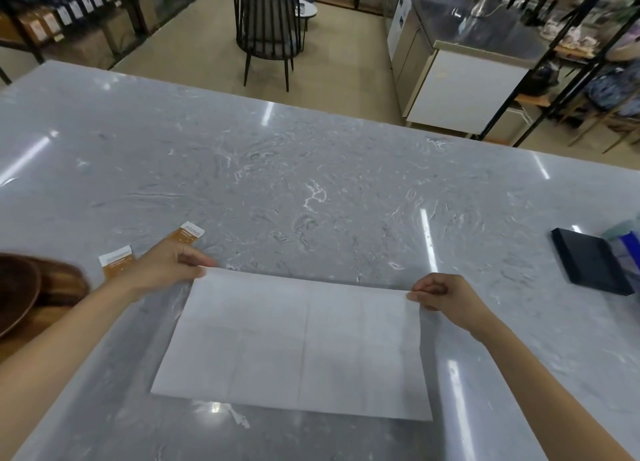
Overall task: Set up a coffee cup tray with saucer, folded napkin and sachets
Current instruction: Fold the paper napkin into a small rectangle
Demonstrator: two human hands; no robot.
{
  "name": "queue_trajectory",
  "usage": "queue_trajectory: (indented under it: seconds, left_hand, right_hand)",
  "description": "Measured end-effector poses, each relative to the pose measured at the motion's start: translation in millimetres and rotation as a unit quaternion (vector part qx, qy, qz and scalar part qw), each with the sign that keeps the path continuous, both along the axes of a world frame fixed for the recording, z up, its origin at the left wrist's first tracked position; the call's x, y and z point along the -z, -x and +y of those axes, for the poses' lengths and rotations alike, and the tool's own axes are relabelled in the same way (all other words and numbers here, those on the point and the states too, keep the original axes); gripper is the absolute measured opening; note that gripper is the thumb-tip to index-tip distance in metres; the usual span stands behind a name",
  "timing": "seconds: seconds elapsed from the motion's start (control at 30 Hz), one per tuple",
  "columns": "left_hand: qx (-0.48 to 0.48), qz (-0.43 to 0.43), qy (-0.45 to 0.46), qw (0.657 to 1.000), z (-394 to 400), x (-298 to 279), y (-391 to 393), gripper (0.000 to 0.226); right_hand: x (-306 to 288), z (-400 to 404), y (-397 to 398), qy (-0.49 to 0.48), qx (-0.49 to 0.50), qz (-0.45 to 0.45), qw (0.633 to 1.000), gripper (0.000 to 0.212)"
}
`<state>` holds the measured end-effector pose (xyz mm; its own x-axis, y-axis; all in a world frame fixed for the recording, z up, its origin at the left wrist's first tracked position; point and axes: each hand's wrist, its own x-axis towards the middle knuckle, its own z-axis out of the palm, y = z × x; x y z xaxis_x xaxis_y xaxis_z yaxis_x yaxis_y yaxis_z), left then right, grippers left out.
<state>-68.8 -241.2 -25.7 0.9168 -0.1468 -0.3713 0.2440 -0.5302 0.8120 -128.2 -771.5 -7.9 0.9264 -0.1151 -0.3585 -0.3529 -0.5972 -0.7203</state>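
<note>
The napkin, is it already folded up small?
No, the napkin lies spread open on the counter, with the left hand and right hand each pinching a far corner.

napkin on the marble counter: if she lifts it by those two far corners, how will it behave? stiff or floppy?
Likely floppy: the napkin is a thin white sheet lying flat, creased from earlier folds, so it should sag between the left hand and right hand. Probably very light, so it may slide on the glossy counter. Likely to fold readily along those creases.
</note>
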Motion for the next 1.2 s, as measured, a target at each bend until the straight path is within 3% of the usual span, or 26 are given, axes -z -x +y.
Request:
queue_trajectory:
  seconds: [0.07,0.17,0.23,0.33,0.4,0.53,0.67,0.8,0.97,1.2]
  left_hand:
    - [-0.001,-0.03,-0.033,0.999,-5.7,4.8,0.3,0.027]
    - [0.022,-0.092,-0.098,0.991,-13.7,10.0,5.6,0.046]
    - [0.028,-0.137,-0.139,0.98,-17.4,13.7,10.7,0.053]
    - [0.016,-0.176,-0.234,0.956,-25.3,15.5,22.4,0.04]
    - [0.014,-0.206,-0.266,0.942,-42.0,16.7,36.0,0.042]
    - [0.089,-0.263,-0.196,0.94,-118.8,17.6,75.5,0.033]
    - [0.142,-0.21,-0.198,0.947,-170.9,39.7,110.2,0.051]
    - [0.114,-0.239,-0.346,0.9,-140.5,57.5,130.2,0.062]
    - [0.084,-0.21,-0.397,0.889,-73.7,62.3,133.2,0.07]
    - [0.042,-0.178,-0.395,0.9,-52.3,53.2,137.2,0.078]
  right_hand:
    - [5.5,5.7,-1.8,0.035,0.011,-0.012,0.999,0.011]
    - [12.5,16.9,1.0,0.155,-0.022,-0.002,0.988,0.015]
    - [14.9,30.5,11.4,0.236,-0.039,0.006,0.971,0.033]
    - [20.8,68.1,36.5,0.318,-0.043,-0.026,0.947,0.054]
    - [26.9,107.4,55.8,0.308,-0.073,-0.073,0.946,0.055]
    - [46.8,192.3,76.5,0.258,-0.171,-0.189,0.932,0.054]
    - [68.1,235.7,82.5,0.262,-0.228,-0.142,0.927,0.065]
    - [76.1,195.5,111.8,0.282,-0.159,-0.159,0.933,0.058]
    - [80.6,97.5,145.7,0.329,-0.095,-0.109,0.933,0.061]
    - [79.5,86.1,146.8,0.322,-0.101,-0.1,0.936,0.065]
